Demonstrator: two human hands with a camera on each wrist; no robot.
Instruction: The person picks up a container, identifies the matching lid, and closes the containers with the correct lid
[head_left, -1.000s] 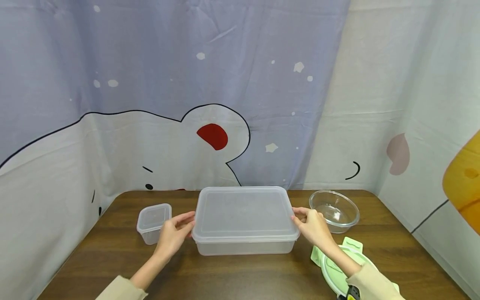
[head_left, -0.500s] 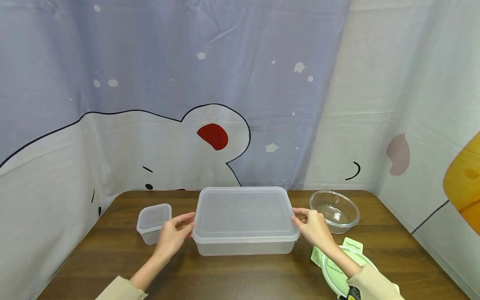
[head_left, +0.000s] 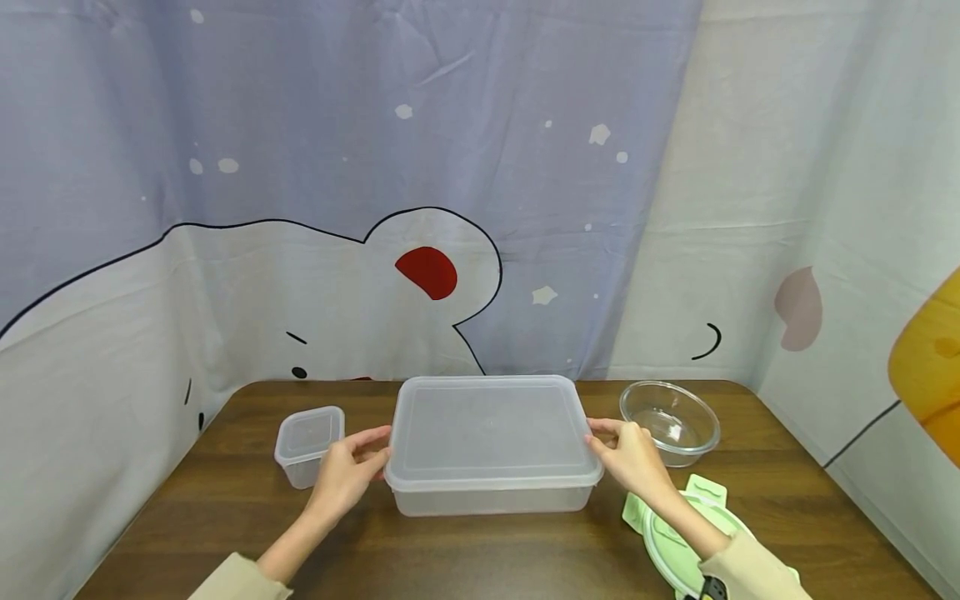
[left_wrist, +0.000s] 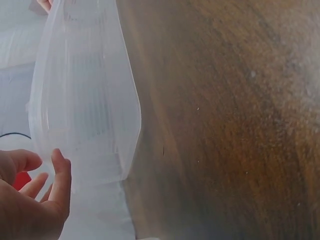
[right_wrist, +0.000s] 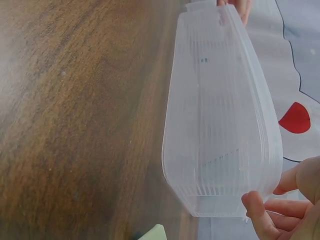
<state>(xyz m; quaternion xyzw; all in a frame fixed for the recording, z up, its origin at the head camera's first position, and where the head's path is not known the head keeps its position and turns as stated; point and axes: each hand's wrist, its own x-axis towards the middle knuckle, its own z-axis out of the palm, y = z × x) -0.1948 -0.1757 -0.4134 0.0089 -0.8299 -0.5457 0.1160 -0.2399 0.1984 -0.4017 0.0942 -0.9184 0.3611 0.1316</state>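
A large rectangular translucent storage box (head_left: 491, 500) with its flat lid (head_left: 491, 429) on sits in the middle of the wooden table. At its left side, my left hand (head_left: 348, 471) grips the lid's edge with thumb and fingers. My right hand (head_left: 630, 454) holds the opposite edge the same way. In the left wrist view, the left hand's fingers (left_wrist: 61, 175) curl at the corner of the rim. The right wrist view has the right thumb and fingers (right_wrist: 257, 207) bent round the rim, with the ribbed side wall of the box (right_wrist: 215, 115) showing.
Left of the box stands a small lidded plastic container (head_left: 303, 467), partly behind the left hand. A round glass bowl (head_left: 671, 417) is at the back right. The right forearm passes over a round green clip lid (head_left: 663, 546). A printed curtain (head_left: 555, 208) hangs behind the table.
Between the last two head frames the box shifts very slightly nearer to me, with both hands staying on its sides. The other containers stay in place.
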